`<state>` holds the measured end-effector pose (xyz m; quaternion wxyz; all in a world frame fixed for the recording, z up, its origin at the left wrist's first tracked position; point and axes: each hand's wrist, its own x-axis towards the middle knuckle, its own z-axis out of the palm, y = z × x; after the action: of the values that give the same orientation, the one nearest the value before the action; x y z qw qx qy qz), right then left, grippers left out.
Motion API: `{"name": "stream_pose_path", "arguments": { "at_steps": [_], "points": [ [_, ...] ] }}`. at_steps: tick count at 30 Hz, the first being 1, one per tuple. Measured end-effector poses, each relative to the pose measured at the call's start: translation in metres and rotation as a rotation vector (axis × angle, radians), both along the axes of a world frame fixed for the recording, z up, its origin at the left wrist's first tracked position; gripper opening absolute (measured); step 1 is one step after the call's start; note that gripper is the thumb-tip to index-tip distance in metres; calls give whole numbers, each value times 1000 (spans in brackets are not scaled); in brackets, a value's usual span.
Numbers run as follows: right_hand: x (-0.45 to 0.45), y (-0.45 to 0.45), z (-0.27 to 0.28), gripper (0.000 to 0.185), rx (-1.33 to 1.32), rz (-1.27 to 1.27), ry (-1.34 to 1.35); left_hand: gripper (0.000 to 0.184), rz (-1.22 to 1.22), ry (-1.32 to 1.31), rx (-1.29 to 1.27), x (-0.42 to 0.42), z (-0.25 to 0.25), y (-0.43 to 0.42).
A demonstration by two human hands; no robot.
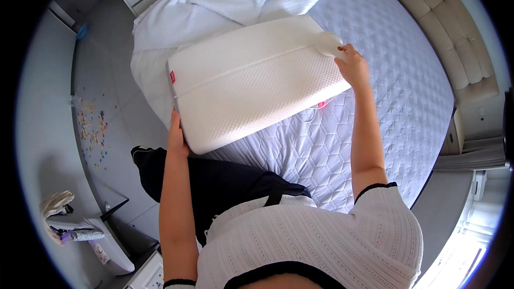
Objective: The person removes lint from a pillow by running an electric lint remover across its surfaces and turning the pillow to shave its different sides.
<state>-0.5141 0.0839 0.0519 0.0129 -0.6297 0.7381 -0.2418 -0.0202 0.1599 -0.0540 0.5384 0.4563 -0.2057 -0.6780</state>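
Observation:
A white contoured pillow [241, 85] with a textured cover and a red label lies slantwise on the bed, a seam running along its length. My left hand [177, 135] is at the pillow's near left end, its fingers along the side edge; part of the grip is hidden. At the far right end, my right hand [353, 67] is closed on a pale rounded object [327, 44] that rests against the pillow's surface. The object's exact kind does not show. A thin white cord [306, 119] and a small pink-red item [321, 104] lie below the pillow's right part.
A rumpled white sheet [198, 8] covers the bed's far left, over a grey quilted mattress cover [396, 101]. The padded headboard [444, 27] stands at right. Many small colourful pieces [92, 128] are scattered on the tiled floor at left, near a bag-like item [110, 246].

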Motion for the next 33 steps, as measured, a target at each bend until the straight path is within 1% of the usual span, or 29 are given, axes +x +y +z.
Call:
{"name": "stream_pose_path", "arguments": {
  "at_steps": [3, 7, 9, 11, 13, 17, 20, 22, 25, 26, 28, 29, 31, 33],
  "points": [
    [-2, 1, -2, 35, 27, -43, 8, 57, 1, -11, 2, 0, 3, 1],
    [21, 2, 1, 36, 73, -20, -45, 57, 13, -33, 21, -1, 5, 2],
    [33, 1, -4, 36, -1, 127, -100, 56, 21, -24, 33, -1, 5, 1],
    [54, 8, 6, 36, 23, 209, -115, 55, 26, -17, 44, 0, 3, 0],
    [71, 13, 0, 34, -22, 302, -124, 53, 35, 7, 34, 2, 0, 0],
    [94, 31, 6, 33, 33, 379, -190, 53, 36, -14, 1, -1, 5, 2],
    [93, 37, 6, 33, 68, 356, -203, 53, 24, 3, -1, 1, 3, 2],
    [77, 31, -4, 34, -71, 297, -138, 52, 16, 15, 0, 2, 2, 2],
    [47, 22, -10, 33, -93, 189, -91, 52, 17, 3, -12, 1, 2, 3],
    [36, 19, -12, 33, -93, 189, -90, 52, 17, 3, -12, 1, 2, 3],
    [20, 15, -11, 35, -38, 35, -34, 51, 27, 16, -13, 1, 1, 3],
    [14, 13, -10, 35, -39, 37, -33, 51, 29, 17, -14, 2, 0, 3],
    [6, 10, -7, 37, 53, -155, 28, 52, 11, 43, -20, 3, -1, 3],
    [1, 5, -12, 38, 68, -174, 38, 54, 3, 48, -6, 5, -4, 3]
  ]
}}
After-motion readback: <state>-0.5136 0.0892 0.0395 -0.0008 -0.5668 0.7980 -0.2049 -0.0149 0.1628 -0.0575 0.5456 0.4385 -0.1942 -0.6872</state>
